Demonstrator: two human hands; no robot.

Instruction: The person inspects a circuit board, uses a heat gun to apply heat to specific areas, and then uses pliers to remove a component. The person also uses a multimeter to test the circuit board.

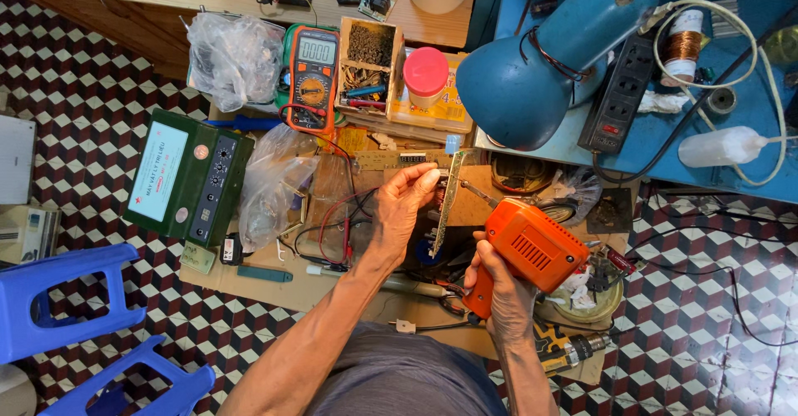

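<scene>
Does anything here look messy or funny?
Yes. The left hand holds a circuit board on its edge while the right hand aims an orange soldering gun at it. Red and black wires lie tangled on the cardboard.

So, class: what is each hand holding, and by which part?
Left hand pinches the green circuit board by its upper edge; right hand grips the orange soldering gun by its handle.

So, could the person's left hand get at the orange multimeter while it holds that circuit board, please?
Probably not yet: the left hand pinches the circuit board upright, so it is occupied. The multimeter lies uncovered beyond it, with only loose leads between them.
</scene>
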